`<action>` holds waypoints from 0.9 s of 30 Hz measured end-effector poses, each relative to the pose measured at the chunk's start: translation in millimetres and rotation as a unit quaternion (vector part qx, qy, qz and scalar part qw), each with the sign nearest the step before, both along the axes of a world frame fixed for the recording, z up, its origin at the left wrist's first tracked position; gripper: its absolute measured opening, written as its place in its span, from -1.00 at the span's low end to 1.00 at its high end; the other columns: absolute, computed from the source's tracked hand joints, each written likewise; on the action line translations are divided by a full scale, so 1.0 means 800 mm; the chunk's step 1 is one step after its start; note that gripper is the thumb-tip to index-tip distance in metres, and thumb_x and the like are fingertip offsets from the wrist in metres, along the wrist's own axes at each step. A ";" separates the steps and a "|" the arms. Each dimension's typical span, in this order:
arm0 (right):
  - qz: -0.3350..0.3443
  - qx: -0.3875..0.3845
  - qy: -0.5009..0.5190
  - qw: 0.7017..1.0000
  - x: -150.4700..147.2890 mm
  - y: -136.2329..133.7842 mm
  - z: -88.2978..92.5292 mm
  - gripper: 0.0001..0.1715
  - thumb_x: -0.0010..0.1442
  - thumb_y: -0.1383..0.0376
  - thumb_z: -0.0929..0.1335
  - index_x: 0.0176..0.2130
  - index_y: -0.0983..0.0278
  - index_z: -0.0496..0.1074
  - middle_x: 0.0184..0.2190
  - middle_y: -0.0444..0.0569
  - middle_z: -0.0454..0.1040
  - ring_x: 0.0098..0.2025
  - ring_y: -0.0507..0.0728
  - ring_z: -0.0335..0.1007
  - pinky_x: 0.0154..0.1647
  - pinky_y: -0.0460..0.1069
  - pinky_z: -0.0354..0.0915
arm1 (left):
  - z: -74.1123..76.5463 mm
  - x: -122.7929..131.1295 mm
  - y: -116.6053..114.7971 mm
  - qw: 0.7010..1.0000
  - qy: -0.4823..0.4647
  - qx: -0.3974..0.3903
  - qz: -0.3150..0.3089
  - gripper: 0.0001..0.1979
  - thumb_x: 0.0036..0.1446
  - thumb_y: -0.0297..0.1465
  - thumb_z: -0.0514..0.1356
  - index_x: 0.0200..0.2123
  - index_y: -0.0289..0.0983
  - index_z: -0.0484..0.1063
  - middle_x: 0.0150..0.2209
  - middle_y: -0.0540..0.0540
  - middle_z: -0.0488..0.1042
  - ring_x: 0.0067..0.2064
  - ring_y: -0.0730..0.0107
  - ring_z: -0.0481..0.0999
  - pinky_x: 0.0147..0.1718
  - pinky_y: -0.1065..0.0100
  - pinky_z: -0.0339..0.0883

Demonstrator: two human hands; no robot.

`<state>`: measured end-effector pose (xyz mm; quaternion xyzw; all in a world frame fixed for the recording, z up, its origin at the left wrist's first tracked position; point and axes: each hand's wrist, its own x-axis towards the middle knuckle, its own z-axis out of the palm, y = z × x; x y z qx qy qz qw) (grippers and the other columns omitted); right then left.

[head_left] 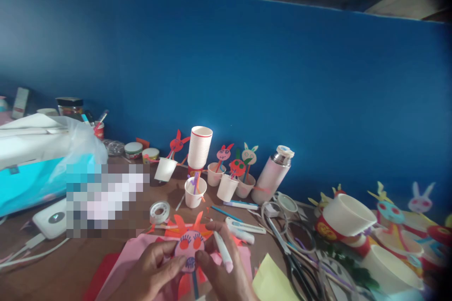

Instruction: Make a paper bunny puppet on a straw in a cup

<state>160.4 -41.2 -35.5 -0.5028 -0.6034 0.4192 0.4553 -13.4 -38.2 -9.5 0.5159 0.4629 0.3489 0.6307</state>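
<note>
Left hand (151, 273) pinches a pink paper face (189, 250) with drawn eyes above the worktop (63, 277), its grip closed, while the right hand (221, 270) grips a white marker (223, 251) just beside the face.

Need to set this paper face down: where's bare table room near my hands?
Bare brown tabletop shows left of the pink paper sheet, up to the white power bank; a narrow strip lies between the clear tape roll and the white paper cup holding a purple straw. The right is crowded: black scissors, white paper cups, paper rabbit figures.
</note>
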 end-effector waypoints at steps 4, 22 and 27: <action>-0.019 0.027 0.019 0.999 -0.003 -0.003 0.000 -0.59 0.05 0.23 0.34 -0.07 0.22 0.28 -0.48 -0.18 0.41 -0.41 0.08 0.38 -0.35 -0.05 0.30 | 0.001 0.002 0.002 0.999 0.034 -0.012 0.012 -0.55 -0.12 0.05 0.24 -0.58 -0.26 0.41 -0.81 0.18 0.11 -0.74 0.59 -0.02 -0.72 0.45 -0.25; -0.064 0.158 -0.061 0.984 0.034 -0.012 0.051 -0.40 0.30 -0.09 0.03 -0.03 0.16 0.37 -0.28 -0.02 0.48 -0.21 0.21 0.41 -0.15 0.06 0.29 | -0.012 -0.003 0.007 0.999 0.035 -0.005 0.019 -0.52 -0.05 0.03 0.17 -0.65 -0.22 0.15 -0.80 0.20 0.06 -0.73 0.61 -0.01 -0.68 0.45 -0.21; 0.022 0.247 -0.131 0.960 0.022 -0.023 0.057 -0.72 0.29 0.14 0.21 -0.12 0.12 0.43 -0.24 -0.03 0.52 -0.20 0.21 0.44 -0.15 0.06 0.28 | -0.004 0.001 0.003 1.000 0.020 0.002 0.010 -0.54 -0.01 0.02 0.17 -0.58 -0.28 0.27 -0.76 0.20 0.06 -0.72 0.62 -0.01 -0.70 0.48 -0.23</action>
